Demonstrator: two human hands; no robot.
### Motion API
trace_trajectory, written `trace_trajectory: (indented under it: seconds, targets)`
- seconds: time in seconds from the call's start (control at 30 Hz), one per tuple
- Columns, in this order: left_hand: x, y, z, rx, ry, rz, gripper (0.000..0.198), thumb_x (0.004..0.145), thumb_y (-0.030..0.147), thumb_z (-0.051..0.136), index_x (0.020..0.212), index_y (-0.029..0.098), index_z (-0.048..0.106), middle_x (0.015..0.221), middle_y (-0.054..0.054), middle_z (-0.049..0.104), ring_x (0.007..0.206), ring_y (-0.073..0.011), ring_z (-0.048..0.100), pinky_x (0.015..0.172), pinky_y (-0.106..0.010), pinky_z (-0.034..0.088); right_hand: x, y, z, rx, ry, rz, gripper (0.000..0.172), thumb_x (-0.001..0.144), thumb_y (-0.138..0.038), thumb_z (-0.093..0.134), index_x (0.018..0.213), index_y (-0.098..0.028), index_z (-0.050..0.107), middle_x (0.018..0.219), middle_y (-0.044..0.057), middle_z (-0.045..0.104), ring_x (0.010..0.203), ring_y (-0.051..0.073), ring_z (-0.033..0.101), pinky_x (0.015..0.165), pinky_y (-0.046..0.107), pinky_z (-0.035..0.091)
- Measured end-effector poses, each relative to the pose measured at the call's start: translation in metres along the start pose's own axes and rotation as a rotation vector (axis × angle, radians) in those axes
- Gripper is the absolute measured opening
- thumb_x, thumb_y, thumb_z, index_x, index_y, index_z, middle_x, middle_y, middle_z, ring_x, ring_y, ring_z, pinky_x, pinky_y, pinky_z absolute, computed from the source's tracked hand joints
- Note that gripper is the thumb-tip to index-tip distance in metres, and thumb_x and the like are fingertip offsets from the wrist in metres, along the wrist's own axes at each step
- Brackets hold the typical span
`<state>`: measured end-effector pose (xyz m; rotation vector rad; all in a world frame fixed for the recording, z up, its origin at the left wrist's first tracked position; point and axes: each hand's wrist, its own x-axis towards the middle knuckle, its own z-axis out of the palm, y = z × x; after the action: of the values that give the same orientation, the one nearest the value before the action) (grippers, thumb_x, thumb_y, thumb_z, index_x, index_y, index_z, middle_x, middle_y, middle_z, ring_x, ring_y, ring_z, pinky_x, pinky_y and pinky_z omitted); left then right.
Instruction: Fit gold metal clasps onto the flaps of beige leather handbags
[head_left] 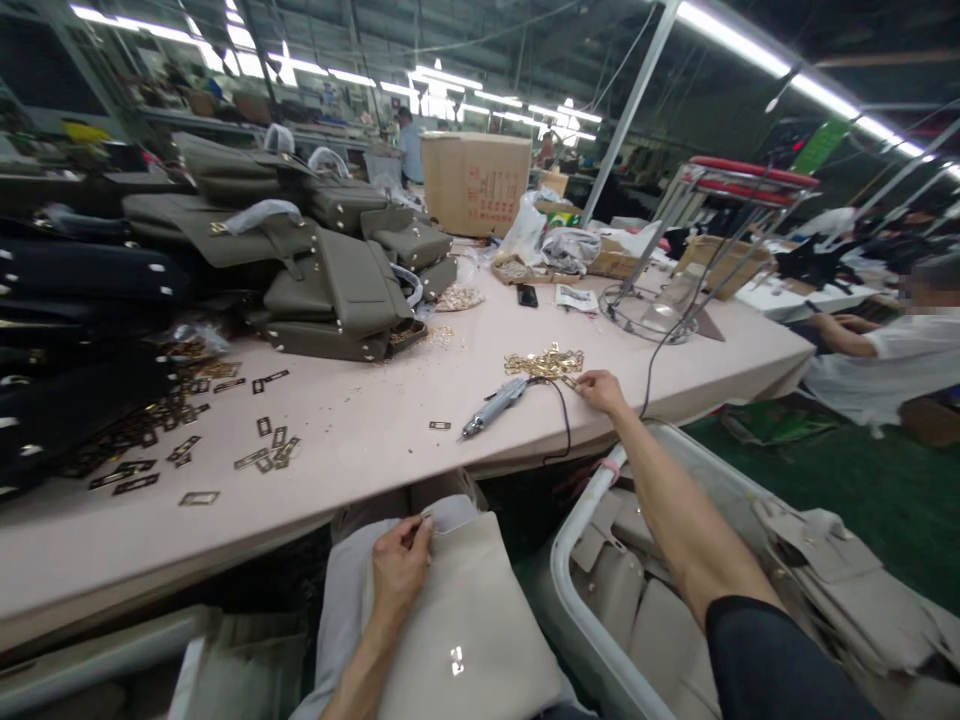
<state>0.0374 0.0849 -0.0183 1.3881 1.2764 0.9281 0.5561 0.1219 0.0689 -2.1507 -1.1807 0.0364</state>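
Observation:
A beige leather bag (480, 610) lies across my lap, with small shiny metal fittings (456, 660) on its face. My left hand (403, 565) is closed at its upper left edge, fingers curled and thumb against the rim. On the table, my right hand (600, 390) reaches out to the right end of a pile of gold metal pieces (544, 361). Its fingertips pinch a small gold metal plate (569, 381), partly hidden by the fingers. Just left of that hand lies a grey electric screwdriver (493, 406) with a black cord. A single framed metal plate (440, 425) rests farther left.
Dark framed plates (279, 445) are scattered at left, near stacked olive bags (330, 285) and black bags (82, 290). A white-rimmed bin (559, 560) of beige bags stands by my right arm. An upturned stool (720, 185) and phone (527, 296) are on the table. A co-worker (885, 350) sits right.

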Motion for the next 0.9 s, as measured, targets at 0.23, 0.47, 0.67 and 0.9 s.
trace_trajectory:
  seconds: [0.23,0.47,0.67,0.9]
  targets:
    - [0.001,0.005,-0.005,-0.005,-0.025,-0.1,0.068,0.069,0.073,0.071,0.091,0.008,0.076,0.046,-0.003,0.06,0.046,-0.0239,0.059,0.048,-0.03,0.045,-0.011,0.006,0.003,-0.025,0.103,0.05,0.022,0.082,-0.033,0.062,0.089,-0.016,0.074,0.077,0.006,0.073,0.07,0.019,0.066,0.066,0.026,0.05]
    - [-0.002,0.02,-0.006,-0.008,0.0,-0.102,0.067,0.063,0.074,0.072,0.083,0.011,0.075,0.045,-0.004,0.06,0.045,-0.0241,0.059,0.048,-0.031,0.046,-0.017,0.003,0.004,-0.184,0.154,0.021,0.012,0.085,-0.024,0.061,0.091,-0.018,0.07,0.101,0.011,0.072,0.092,0.023,0.066,0.085,0.031,0.049]
    - [-0.003,0.024,-0.006,-0.011,0.0,-0.112,0.069,0.061,0.077,0.071,0.083,0.011,0.076,0.046,-0.004,0.059,0.046,-0.024,0.059,0.049,-0.032,0.047,-0.024,0.005,-0.004,-0.26,0.043,-0.022,0.002,0.078,-0.023,0.07,0.078,-0.023,0.072,0.086,0.006,0.072,0.087,0.022,0.065,0.081,0.028,0.048]
    - [0.003,0.0,-0.002,-0.004,-0.022,-0.094,0.071,0.067,0.075,0.071,0.092,0.009,0.075,0.048,-0.003,0.061,0.048,-0.0242,0.06,0.051,-0.031,0.047,-0.004,-0.005,-0.015,-0.237,0.013,-0.034,0.016,0.078,-0.039,0.075,0.076,-0.023,0.077,0.087,0.007,0.075,0.085,0.023,0.067,0.079,0.029,0.05]
